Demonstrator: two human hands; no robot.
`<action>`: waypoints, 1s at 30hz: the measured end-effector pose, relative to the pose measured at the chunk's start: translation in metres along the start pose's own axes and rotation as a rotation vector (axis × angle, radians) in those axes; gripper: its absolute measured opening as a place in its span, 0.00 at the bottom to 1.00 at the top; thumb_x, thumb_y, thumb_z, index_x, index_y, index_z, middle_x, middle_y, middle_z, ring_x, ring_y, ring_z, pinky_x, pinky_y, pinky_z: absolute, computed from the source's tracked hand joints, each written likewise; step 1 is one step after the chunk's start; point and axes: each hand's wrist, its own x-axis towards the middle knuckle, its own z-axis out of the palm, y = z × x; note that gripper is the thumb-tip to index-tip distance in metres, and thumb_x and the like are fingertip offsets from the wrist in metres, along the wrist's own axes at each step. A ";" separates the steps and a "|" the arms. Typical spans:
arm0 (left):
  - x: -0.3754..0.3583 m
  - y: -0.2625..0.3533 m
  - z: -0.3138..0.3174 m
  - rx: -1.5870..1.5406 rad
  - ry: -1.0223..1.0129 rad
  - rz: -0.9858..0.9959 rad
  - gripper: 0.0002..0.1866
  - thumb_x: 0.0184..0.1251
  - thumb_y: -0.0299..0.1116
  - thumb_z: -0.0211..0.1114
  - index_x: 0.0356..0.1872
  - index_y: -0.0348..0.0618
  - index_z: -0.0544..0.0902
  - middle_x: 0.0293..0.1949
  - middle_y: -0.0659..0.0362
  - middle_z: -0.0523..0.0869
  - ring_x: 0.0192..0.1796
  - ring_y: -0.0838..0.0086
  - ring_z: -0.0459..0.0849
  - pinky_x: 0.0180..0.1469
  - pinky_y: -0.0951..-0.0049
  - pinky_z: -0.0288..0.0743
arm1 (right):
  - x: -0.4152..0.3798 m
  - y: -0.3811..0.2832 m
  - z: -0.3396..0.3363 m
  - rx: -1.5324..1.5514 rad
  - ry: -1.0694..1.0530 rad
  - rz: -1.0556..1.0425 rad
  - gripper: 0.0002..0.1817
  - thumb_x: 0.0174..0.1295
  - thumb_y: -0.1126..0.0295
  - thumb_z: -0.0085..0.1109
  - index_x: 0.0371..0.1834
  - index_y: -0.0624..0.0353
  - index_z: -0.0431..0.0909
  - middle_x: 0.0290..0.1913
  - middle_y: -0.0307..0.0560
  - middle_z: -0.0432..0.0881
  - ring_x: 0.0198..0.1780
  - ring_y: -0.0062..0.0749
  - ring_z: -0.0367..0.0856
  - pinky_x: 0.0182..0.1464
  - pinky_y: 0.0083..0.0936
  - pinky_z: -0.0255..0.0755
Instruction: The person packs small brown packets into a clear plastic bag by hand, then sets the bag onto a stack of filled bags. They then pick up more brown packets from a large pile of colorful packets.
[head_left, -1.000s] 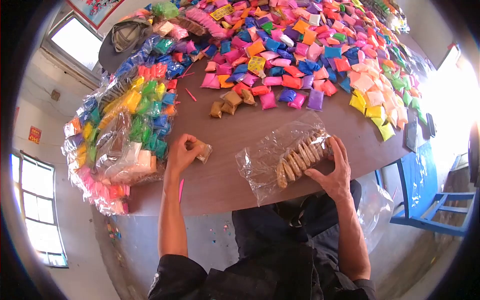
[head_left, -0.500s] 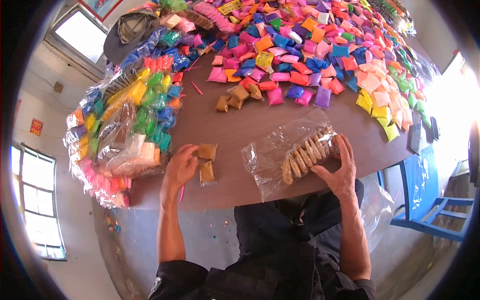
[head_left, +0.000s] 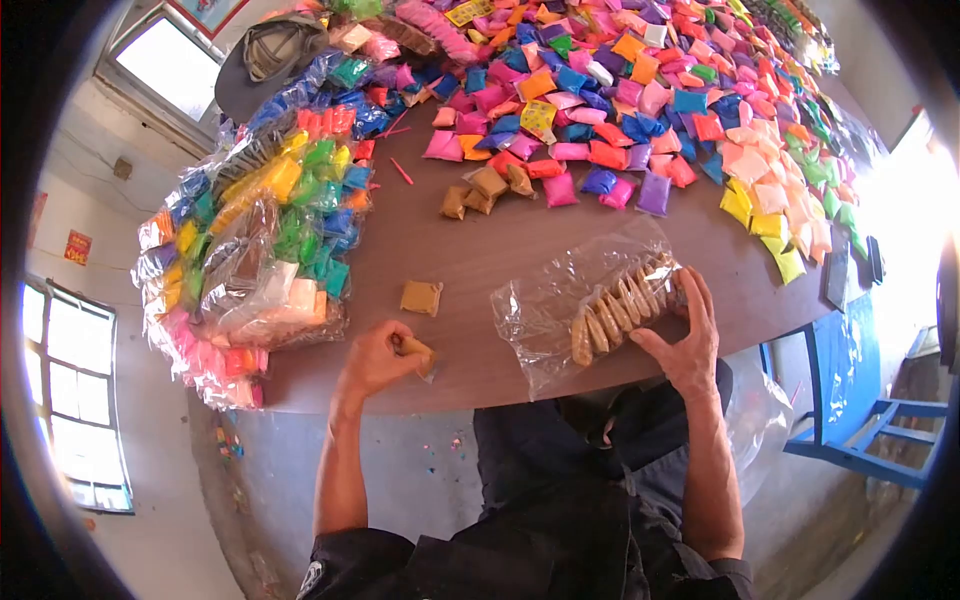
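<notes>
At the table's near left, my left hand (head_left: 380, 358) pinches a small brown packet (head_left: 414, 350) between thumb and fingers. A second brown packet (head_left: 421, 297) lies flat just beyond it. My right hand (head_left: 686, 335) is curved round the right end of a clear plastic bag (head_left: 535, 312), which lies on the table with a row of brown packets (head_left: 618, 312) inside. Its fingers and thumb are apart and rest against the bag's end and near side. Several more brown packets (head_left: 486, 188) sit farther back on the table.
A big heap of colourful packets (head_left: 600, 110) covers the back of the table (head_left: 400, 235). Bagged colourful packets (head_left: 260, 240) are stacked at the left, with a cap (head_left: 285, 50) behind. A pink stick (head_left: 401, 171) lies near them. A blue chair (head_left: 850, 390) stands at the right.
My left hand has closed on the nearer of the two brown packets and tilted it up off the table. My right hand stays at the bag. The whole view has shifted slightly.
</notes>
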 end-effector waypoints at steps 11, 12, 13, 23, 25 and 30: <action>0.053 0.019 -0.031 -0.278 0.032 0.096 0.23 0.59 0.35 0.79 0.55 0.39 0.88 0.44 0.58 0.89 0.42 0.79 0.86 0.46 0.74 0.80 | 0.000 0.001 0.001 -0.008 -0.001 0.007 0.56 0.43 0.62 0.90 0.79 0.62 0.69 0.80 0.59 0.69 0.78 0.52 0.72 0.76 0.41 0.71; 0.058 0.021 -0.032 -0.159 0.012 0.110 0.23 0.59 0.35 0.78 0.55 0.39 0.88 0.45 0.57 0.89 0.43 0.75 0.87 0.48 0.73 0.81 | 0.000 0.003 0.000 -0.014 0.003 -0.001 0.56 0.43 0.62 0.90 0.78 0.62 0.69 0.80 0.59 0.69 0.78 0.52 0.72 0.76 0.41 0.71; 0.062 0.024 -0.033 -0.041 -0.008 0.124 0.23 0.59 0.35 0.77 0.56 0.38 0.88 0.47 0.55 0.90 0.44 0.72 0.88 0.49 0.71 0.82 | 0.000 0.003 -0.001 -0.016 0.002 0.000 0.56 0.43 0.62 0.90 0.79 0.62 0.69 0.80 0.59 0.69 0.77 0.52 0.72 0.76 0.41 0.72; 0.066 0.031 -0.015 0.353 0.022 0.433 0.24 0.63 0.27 0.62 0.61 0.40 0.86 0.67 0.44 0.83 0.60 0.45 0.86 0.62 0.52 0.81 | 0.001 -0.001 -0.001 -0.007 -0.006 0.024 0.57 0.43 0.61 0.90 0.79 0.61 0.69 0.81 0.57 0.68 0.76 0.49 0.74 0.70 0.38 0.77; 0.061 0.032 -0.015 0.383 0.021 0.434 0.26 0.63 0.27 0.63 0.65 0.43 0.84 0.63 0.45 0.85 0.59 0.45 0.86 0.60 0.51 0.81 | 0.000 -0.001 -0.001 0.008 -0.004 0.025 0.56 0.43 0.62 0.90 0.79 0.61 0.69 0.80 0.57 0.68 0.76 0.49 0.74 0.70 0.38 0.77; 0.046 0.036 -0.018 0.403 -0.012 0.376 0.26 0.61 0.29 0.68 0.64 0.47 0.83 0.51 0.46 0.85 0.54 0.45 0.86 0.56 0.50 0.82 | 0.000 0.002 -0.001 -0.024 0.008 -0.003 0.54 0.44 0.66 0.89 0.78 0.62 0.70 0.79 0.59 0.70 0.76 0.50 0.74 0.74 0.39 0.74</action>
